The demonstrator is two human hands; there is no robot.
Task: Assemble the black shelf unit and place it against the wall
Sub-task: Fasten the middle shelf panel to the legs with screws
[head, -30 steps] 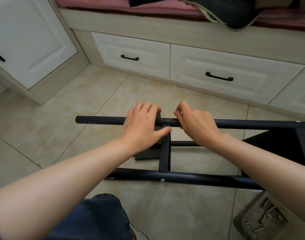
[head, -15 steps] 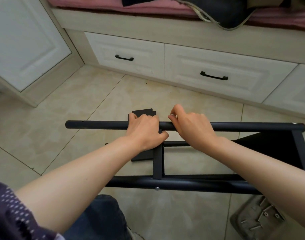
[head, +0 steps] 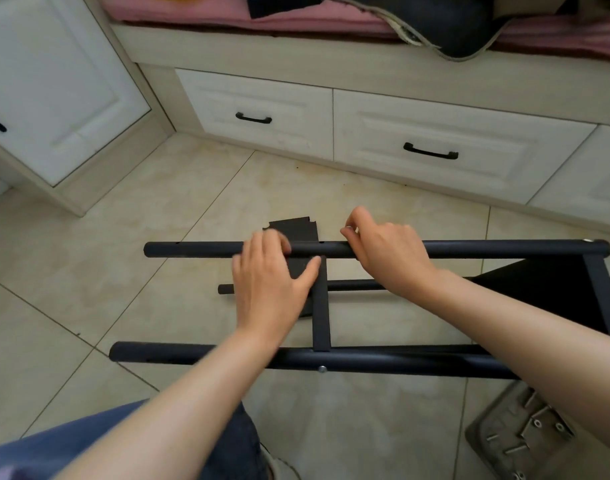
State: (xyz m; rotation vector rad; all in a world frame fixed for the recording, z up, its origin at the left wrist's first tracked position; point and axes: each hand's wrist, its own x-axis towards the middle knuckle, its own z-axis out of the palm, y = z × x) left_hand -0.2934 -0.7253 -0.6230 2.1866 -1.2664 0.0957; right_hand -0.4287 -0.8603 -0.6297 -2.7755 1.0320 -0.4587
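Head view has the black shelf frame lying on its side on the tiled floor in front of me, well short of any wall, with white drawers beyond it. What has changed within the last second is my left hand: a second ago it lay flat over the far tube with straight fingers, then it closed on the tube, and now its fingers curl over the tube while the thumb spreads out onto the small black panel just beside the cross bar. That panel was almost hidden a second ago; now its notched edge shows past the tube, so I judge it is being seated into the frame there. My right hand has hardly moved: it lies across the same tube, thumb and forefinger pinched narrowly together at the tube's top. Whether anything small sits in that pinch I cannot tell.

For the task this reads as early to middle work. The near tube already carries a screw where the cross bar meets it, and a larger black shelf board sits in the frame's right end. The far joint looks like the one in hand, and loose fasteners wait in a grey tray by my right arm. Standing the unit up and moving it to the wall is not yet begun.

No brand, label or writing can be read on the frame, the tray or the furniture
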